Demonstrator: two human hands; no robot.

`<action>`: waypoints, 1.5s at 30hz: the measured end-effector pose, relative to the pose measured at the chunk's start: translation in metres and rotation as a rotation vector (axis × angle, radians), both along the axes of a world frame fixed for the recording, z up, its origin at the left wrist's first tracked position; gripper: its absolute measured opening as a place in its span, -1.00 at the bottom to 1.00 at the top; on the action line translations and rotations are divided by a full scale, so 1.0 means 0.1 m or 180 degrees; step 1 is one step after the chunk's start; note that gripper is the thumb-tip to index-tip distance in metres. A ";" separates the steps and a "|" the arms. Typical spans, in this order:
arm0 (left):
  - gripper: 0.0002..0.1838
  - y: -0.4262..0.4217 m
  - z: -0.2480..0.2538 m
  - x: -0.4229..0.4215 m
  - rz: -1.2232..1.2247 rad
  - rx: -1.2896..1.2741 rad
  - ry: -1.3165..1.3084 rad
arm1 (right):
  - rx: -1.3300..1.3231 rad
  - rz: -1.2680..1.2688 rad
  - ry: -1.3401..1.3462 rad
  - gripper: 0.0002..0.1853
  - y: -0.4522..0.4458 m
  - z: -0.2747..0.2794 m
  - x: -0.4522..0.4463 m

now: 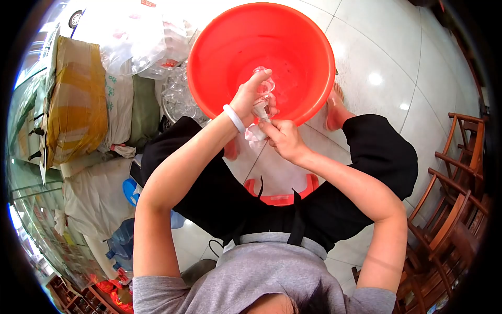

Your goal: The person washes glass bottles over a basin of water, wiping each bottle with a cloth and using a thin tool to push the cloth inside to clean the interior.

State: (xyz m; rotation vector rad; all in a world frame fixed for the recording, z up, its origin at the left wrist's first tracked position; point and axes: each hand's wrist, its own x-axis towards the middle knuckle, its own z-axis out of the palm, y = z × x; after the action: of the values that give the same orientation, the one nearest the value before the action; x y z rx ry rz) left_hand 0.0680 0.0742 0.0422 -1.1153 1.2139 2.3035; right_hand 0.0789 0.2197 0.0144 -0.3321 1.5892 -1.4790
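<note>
Over the near rim of a big red basin [209, 78], my left hand [247, 99], with a white band on its wrist, is closed around a clear, glass-like piece with rounded parts [265, 86]. Its exact kind is hard to make out. Just below, my right hand [286, 140] pinches a whitish-pink, cloth-like wad [254, 135] at the lower end of the clear piece. The two hands are close together, and the fingers partly hide both things.
Left of the basin, a bowl of clear glass-like pieces [180, 94] stands beside clear plastic bags [141, 44]. Further left are a taped carton [78, 99] and sacks [117, 104]. Wooden chairs [455, 183] line the right. A red stool [277, 199] shows between my legs.
</note>
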 end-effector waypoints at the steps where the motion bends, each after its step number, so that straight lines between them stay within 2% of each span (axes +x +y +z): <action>1: -0.61 -0.01 0.02 0.00 0.0031 0.0122 0.0116 | -0.0189 -0.0151 -0.0291 -0.64 -0.01 0.00 0.00; 5: -0.57 -0.05 0.06 -0.01 0.0169 0.0325 0.0353 | -0.0375 -0.0242 -0.0563 -0.66 -0.03 0.11 -0.05; 7: -0.57 -0.08 0.09 -0.02 0.0162 0.0356 0.0311 | -0.0242 -0.0102 0.0216 -0.60 -0.05 0.07 -0.07; 8: -0.56 -0.08 0.10 -0.02 0.0152 0.0390 0.0262 | -0.0242 -0.0100 0.0220 -0.60 -0.04 0.07 -0.08; 10: -0.56 -0.09 0.10 0.00 0.0097 0.0397 0.0318 | -0.0036 0.0280 0.1799 -0.60 -0.02 0.12 -0.12; 11: -0.56 -0.10 0.09 0.01 0.0043 0.0403 0.0371 | -0.0037 0.0289 0.1807 -0.60 -0.01 0.14 -0.14; 13: -0.56 -0.09 0.08 0.03 0.0142 0.0344 0.0233 | 0.0864 0.1001 0.2742 -0.61 -0.01 0.19 -0.18; 17: -0.55 -0.15 0.00 0.10 0.0386 0.0473 -0.0017 | 0.0881 0.1037 0.3298 -0.64 -0.05 0.19 -0.16; 18: -0.55 -0.18 0.04 0.11 0.0385 0.0463 -0.0007 | 0.0593 0.0967 0.2636 -0.64 -0.06 0.25 -0.18; 19: -0.54 -0.20 0.09 0.12 0.0363 0.0618 0.0351 | 0.0307 0.0891 0.1978 -0.65 -0.08 0.31 -0.20; 20: -0.52 -0.22 0.15 0.13 0.0342 0.0777 0.0714 | 0.0301 0.0892 0.1997 -0.65 -0.10 0.34 -0.20; 22: -0.50 -0.24 0.38 0.12 0.0360 0.0825 0.1045 | -0.0563 0.0423 0.0607 -0.65 -0.16 0.44 -0.19; 23: -0.46 -0.26 0.48 0.12 0.0366 0.0867 0.1366 | -0.0581 0.0447 0.0669 -0.65 -0.18 0.52 -0.19; 25: -0.42 -0.30 0.58 0.12 0.0299 0.0943 0.1722 | -0.0969 0.0209 -0.1045 -0.66 -0.21 0.72 -0.15; 27: -0.40 -0.34 0.69 0.12 0.0309 0.0993 0.2105 | -0.1046 0.0201 -0.1224 -0.67 -0.25 0.87 -0.11; 29: -0.47 -0.42 0.73 0.14 0.0313 0.1104 0.2299 | -0.1224 0.0133 -0.1290 -0.67 -0.31 0.95 -0.09; 31: -0.46 -0.47 0.80 0.19 0.0216 0.1200 0.2487 | -0.1143 0.0194 -0.1147 -0.68 -0.40 0.83 -0.10; 33: -0.46 -0.52 0.89 0.31 0.0219 0.0983 0.2556 | -0.1660 0.0335 0.2165 -0.69 -0.54 0.74 -0.12; 35: -0.41 -0.57 0.93 0.43 0.0276 0.0597 0.2451 | -0.1523 0.0676 0.2415 -0.67 -0.57 0.87 -0.20; 36: -0.41 -0.61 0.92 0.44 0.0322 0.0592 0.2509 | -0.1058 0.0948 0.3035 -0.65 -0.59 0.90 -0.23; 37: -0.44 -0.64 0.87 0.45 0.0633 0.0587 0.2114 | -0.0575 0.1216 0.3630 -0.64 -0.62 0.93 -0.24; 38: -0.47 -0.66 0.80 0.47 0.0939 0.0587 0.1702 | -0.0587 0.1278 0.3647 -0.64 -0.64 0.94 -0.25; 40: -0.50 -0.73 0.67 0.47 0.1241 0.0822 0.1568 | 0.0233 0.1497 0.3873 -0.62 -0.71 0.94 -0.26; 41: -0.52 -0.77 0.62 0.47 0.1480 0.1051 0.1409 | 0.0210 0.1531 0.3890 -0.62 -0.74 0.91 -0.27; 43: -0.54 -0.83 0.63 0.49 0.1597 0.1221 0.1457 | -0.0501 0.0939 0.3414 -0.65 -0.77 0.86 -0.30; 45: -0.53 -0.87 0.68 0.48 0.1619 0.1102 0.1634 | -0.0258 0.1081 0.3390 -0.66 -0.78 0.87 -0.39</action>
State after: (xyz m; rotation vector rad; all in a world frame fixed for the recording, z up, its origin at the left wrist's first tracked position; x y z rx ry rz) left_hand 0.1161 -0.0127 0.1104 -0.7925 0.6591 3.1737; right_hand 0.0401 0.1419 0.1015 -1.5445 2.0982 -1.1232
